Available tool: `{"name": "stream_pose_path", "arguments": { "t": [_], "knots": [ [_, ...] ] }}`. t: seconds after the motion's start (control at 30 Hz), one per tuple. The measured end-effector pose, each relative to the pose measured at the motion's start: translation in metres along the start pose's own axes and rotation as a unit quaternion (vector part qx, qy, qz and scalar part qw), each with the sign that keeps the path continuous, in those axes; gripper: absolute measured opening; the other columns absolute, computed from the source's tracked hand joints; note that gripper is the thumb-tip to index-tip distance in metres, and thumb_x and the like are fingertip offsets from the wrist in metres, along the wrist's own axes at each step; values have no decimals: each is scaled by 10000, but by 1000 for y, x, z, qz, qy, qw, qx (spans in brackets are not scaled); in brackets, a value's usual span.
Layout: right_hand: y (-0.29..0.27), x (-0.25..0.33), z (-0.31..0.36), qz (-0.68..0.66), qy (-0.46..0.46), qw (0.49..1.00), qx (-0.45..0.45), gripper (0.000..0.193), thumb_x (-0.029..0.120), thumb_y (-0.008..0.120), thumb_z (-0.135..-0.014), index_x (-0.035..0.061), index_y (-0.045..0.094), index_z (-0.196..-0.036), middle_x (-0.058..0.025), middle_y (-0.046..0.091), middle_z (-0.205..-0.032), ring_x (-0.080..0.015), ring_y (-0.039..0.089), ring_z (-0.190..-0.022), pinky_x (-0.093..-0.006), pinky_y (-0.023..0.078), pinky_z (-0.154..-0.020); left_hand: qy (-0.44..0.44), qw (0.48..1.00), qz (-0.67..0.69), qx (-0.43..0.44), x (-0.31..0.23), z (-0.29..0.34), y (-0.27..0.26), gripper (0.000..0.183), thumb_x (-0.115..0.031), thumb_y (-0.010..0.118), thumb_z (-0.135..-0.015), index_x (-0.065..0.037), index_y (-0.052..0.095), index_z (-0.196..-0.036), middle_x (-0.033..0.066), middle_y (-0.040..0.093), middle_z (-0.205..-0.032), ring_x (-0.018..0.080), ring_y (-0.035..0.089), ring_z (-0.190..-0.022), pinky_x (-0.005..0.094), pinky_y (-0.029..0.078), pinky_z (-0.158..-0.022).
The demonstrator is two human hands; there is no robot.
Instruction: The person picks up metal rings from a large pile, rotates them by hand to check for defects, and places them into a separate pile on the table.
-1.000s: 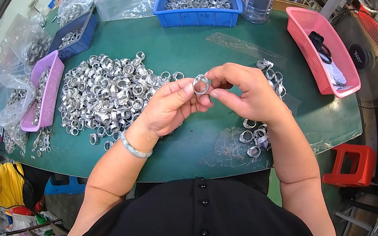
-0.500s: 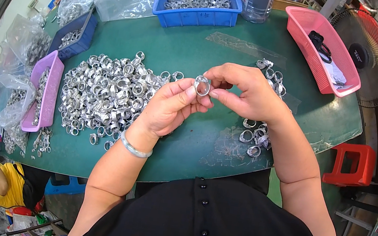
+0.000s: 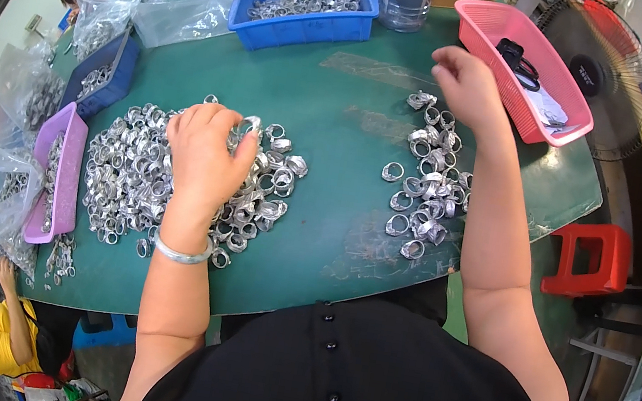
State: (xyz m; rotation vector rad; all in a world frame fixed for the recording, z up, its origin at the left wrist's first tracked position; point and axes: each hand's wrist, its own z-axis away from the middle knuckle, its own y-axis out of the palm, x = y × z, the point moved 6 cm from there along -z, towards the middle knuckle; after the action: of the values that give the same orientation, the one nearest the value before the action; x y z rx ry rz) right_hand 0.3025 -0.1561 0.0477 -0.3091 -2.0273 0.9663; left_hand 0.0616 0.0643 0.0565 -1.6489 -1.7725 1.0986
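My left hand (image 3: pixel 209 153) is over the large pile of silvery metal rings (image 3: pixel 134 162), palm down, fingers bent and thumb apart. A ring (image 3: pixel 251 124) shows in the gap between its thumb and forefinger; no grip on it is visible. A pale bangle (image 3: pixel 182 252) circles that wrist. Farther right, my right hand (image 3: pixel 465 85) hovers beside the pink basket, above and beyond a smaller group of rings (image 3: pixel 428 188). Its fingers are loosely bent, with the thumb a little apart, and nothing shows in them.
At the back stands a blue bin (image 3: pixel 304 17) of rings, with a water bottle (image 3: pixel 405 0) beside it. The pink basket (image 3: pixel 537 84) holds black scissors. Left are a purple basket (image 3: pixel 71 178), a dark blue bin (image 3: pixel 127 73) and plastic bags. Two other people sit at the left.
My hands have parted from the ring they held together. The left has moved left onto the large pile, the right up and away to the right. The view has shifted slightly.
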Motion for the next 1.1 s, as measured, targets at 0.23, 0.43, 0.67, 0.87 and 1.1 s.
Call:
{"name": "stream_pose_path", "arguments": {
  "t": [0.23,0.43,0.67,0.87,1.1],
  "knots": [
    [46,-5,10,228,37,943,241,427,133,682,-733,124,606,-1153,-128,572,-1175,-296,560,-1075,-374,471,-890,-17,989,-80,124,5,9,7,207,-171,669,-674,-56,652,-845,67,594,-931,264,523,-992,467,303,-949],
    [49,-1,11,218,7,947,235,352,80,702,-693,104,629,-1037,-113,577,-1065,-297,572,-991,-370,473,-851,-24,991,-70,116,-2,6,4,264,-213,691,-705,-50,655,-910,71,604,-946,265,527,-1000,462,288,-970],
    [47,37,18,2,-123,972,200,300,37,707,-693,67,599,-972,-87,542,-947,-261,563,-840,-338,470,-755,39,998,50,25,-23,6,4,237,-195,690,-743,-51,640,-925,93,616,-929,269,553,-947,414,327,-917],
    [44,111,52,-200,-262,924,194,294,16,713,-691,59,618,-966,-60,540,-925,-168,557,-783,-270,475,-637,-84,917,362,147,-42,12,23,243,-247,580,-896,-13,640,-921,71,638,-849,175,589,-761,290,446,-667],
    [46,128,69,-210,-315,912,157,318,5,718,-681,62,616,-977,-71,529,-952,-192,564,-796,-288,488,-659,-264,593,713,264,-49,29,54,306,-304,489,-960,-25,614,-962,45,638,-849,108,574,-743,231,461,-676]
  ]
}}
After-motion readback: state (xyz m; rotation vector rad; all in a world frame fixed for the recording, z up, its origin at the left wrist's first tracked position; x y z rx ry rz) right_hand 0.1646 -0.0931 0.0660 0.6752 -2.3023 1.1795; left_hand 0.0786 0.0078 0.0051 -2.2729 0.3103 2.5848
